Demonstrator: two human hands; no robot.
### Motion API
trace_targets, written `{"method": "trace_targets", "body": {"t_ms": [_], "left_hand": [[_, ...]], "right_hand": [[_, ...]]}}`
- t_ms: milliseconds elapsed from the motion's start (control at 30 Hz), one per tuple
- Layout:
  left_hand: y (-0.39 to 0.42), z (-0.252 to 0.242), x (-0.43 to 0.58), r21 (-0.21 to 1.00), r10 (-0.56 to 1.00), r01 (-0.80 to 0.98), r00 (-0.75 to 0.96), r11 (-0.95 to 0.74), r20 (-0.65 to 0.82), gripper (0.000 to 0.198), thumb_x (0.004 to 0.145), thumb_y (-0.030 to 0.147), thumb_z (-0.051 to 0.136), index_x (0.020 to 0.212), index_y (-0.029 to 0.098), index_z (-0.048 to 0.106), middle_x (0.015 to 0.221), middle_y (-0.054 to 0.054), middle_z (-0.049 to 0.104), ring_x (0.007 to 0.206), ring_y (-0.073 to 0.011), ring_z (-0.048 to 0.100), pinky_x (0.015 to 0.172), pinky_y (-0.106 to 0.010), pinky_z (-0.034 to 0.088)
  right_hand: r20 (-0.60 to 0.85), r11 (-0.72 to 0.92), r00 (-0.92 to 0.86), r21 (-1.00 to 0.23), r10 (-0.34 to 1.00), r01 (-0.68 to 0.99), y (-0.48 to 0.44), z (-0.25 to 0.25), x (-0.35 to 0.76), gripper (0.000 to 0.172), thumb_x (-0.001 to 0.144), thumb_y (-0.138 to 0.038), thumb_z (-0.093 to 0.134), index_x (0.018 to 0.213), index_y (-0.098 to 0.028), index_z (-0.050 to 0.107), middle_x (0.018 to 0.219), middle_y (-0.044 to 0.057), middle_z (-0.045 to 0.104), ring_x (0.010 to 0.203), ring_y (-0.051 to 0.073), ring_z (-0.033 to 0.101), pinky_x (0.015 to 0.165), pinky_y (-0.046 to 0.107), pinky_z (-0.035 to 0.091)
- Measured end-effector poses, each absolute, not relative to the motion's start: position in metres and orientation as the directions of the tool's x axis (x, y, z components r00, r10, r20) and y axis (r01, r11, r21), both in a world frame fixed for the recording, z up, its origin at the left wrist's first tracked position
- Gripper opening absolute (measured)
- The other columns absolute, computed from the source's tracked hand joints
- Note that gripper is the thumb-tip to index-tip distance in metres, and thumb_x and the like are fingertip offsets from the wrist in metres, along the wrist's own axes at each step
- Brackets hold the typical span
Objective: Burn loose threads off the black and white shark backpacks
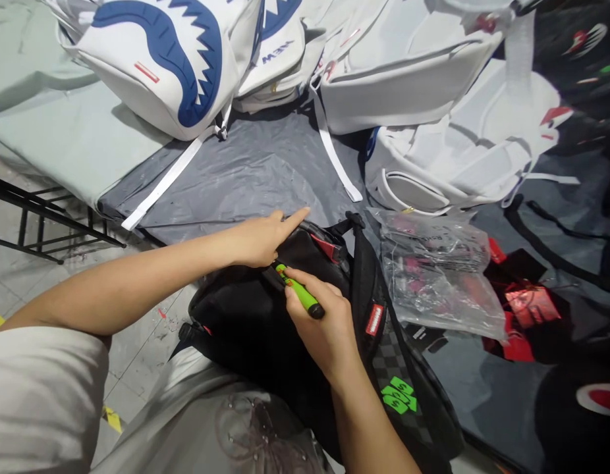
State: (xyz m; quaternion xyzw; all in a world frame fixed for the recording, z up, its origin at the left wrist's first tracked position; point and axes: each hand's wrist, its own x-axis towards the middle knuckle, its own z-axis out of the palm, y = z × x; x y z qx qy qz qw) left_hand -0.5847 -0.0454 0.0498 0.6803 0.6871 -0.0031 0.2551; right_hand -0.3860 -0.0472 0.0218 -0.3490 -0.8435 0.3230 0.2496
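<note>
A black backpack [255,322] with a checkered side and green markings lies at the table's near edge, partly on my lap. My left hand [260,237] rests on its top, index finger stretched out, the other fingers curled onto the fabric. My right hand [319,326] is closed round a green pen-like tool with a black end [300,295], its tip pressed against the bag just under my left hand.
Several white backpacks with blue shark-mouth prints [171,59] are piled at the back of the grey-covered table [246,178]. A clear plastic bag of small pink and black items [433,270] lies right of the black bag. Red tags [529,306] and dark bags sit further right.
</note>
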Motion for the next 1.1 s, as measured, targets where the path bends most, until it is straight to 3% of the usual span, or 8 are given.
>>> {"method": "trace_targets", "body": {"t_ms": [133,400,600,833,1100], "left_hand": [[-0.0450,0.0498,-0.5848,0.344,0.934,0.936,0.059,0.071,-0.353,0.097,0.084,0.018,0.055,0.155,0.029,-0.010,0.139,-0.014,0.044,0.105,-0.0234,0.061,0.081,-0.030,0.047],[-0.0456,0.0470,-0.5857,0.343,0.935,0.937,0.063,0.066,-0.350,0.097,0.085,0.020,0.055,0.154,0.029,-0.013,0.138,-0.013,0.044,0.106,-0.0231,0.061,0.083,-0.030,0.046],[-0.0456,0.0467,-0.5850,0.345,0.937,0.936,0.056,0.071,-0.344,0.097,0.084,0.017,0.054,0.154,0.028,-0.011,0.139,-0.014,0.044,0.107,-0.0242,0.061,0.084,-0.031,0.047],[-0.0460,0.0483,-0.5847,0.358,0.935,0.929,0.046,0.090,-0.352,0.097,0.083,0.017,0.054,0.155,0.030,-0.010,0.141,-0.014,0.042,0.108,-0.0247,0.061,0.085,-0.031,0.046],[-0.0460,0.0496,-0.5843,0.357,0.933,0.930,0.050,0.086,-0.355,0.096,0.083,0.015,0.054,0.155,0.028,-0.008,0.140,-0.014,0.043,0.108,-0.0251,0.061,0.084,-0.031,0.047]], "right_hand": [[0.113,0.446,-0.557,-0.737,0.823,0.509,-0.0476,0.0222,-0.3796,0.025,0.082,-0.024,0.062,0.108,-0.024,0.063,0.095,0.002,0.076,0.086,0.023,0.071,0.083,0.040,0.051],[0.246,0.559,-0.595,-0.711,0.765,0.426,-0.0490,0.0185,-0.3815,0.020,0.084,-0.019,0.061,0.101,-0.024,0.069,0.108,0.004,0.075,0.096,0.022,0.071,0.088,0.040,0.050],[0.232,0.567,-0.653,-0.739,0.721,0.364,-0.0468,0.0185,-0.3819,0.026,0.081,-0.010,0.059,0.101,-0.024,0.070,0.116,0.005,0.072,0.102,0.020,0.070,0.091,0.039,0.051],[0.229,0.588,-0.675,-0.721,0.701,0.366,-0.0473,0.0226,-0.3799,0.030,0.083,-0.008,0.056,0.104,-0.024,0.069,0.120,0.007,0.071,0.109,0.022,0.068,0.095,0.042,0.052],[0.208,0.531,-0.673,-0.785,0.710,0.318,-0.0479,0.0197,-0.3829,0.026,0.085,-0.009,0.057,0.106,-0.021,0.069,0.122,0.008,0.069,0.109,0.020,0.067,0.096,0.038,0.054]]}}
